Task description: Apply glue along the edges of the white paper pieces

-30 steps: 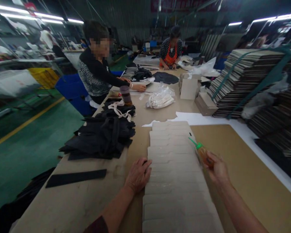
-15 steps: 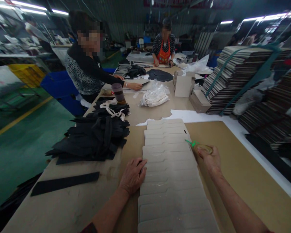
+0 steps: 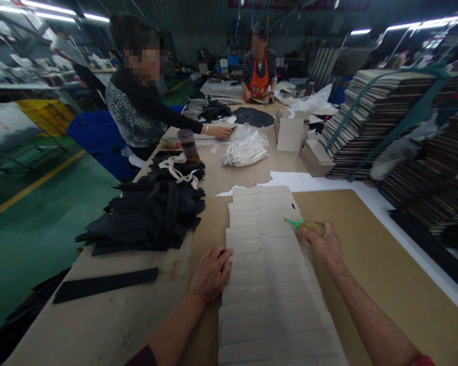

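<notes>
1. Holding a bottle (image 3: pixel 314 229), the right hand (image 3: pixel 328 245) curls its fingers round it.
2. Its green nozzle (image 3: pixel 294 222) points left over boards (image 3: pixel 270 277) lying overlapped on the surface (image 3: pixel 114 325).
3. The left hand (image 3: pixel 210 274), fingers loosely spread, touches the boards' left edge.

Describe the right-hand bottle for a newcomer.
On the worktable, find the long row of overlapping grey boards. By its right edge, toward the far end, the right hand holds the bottle. Unlike the plain boards, it has a thin green nozzle.
</notes>
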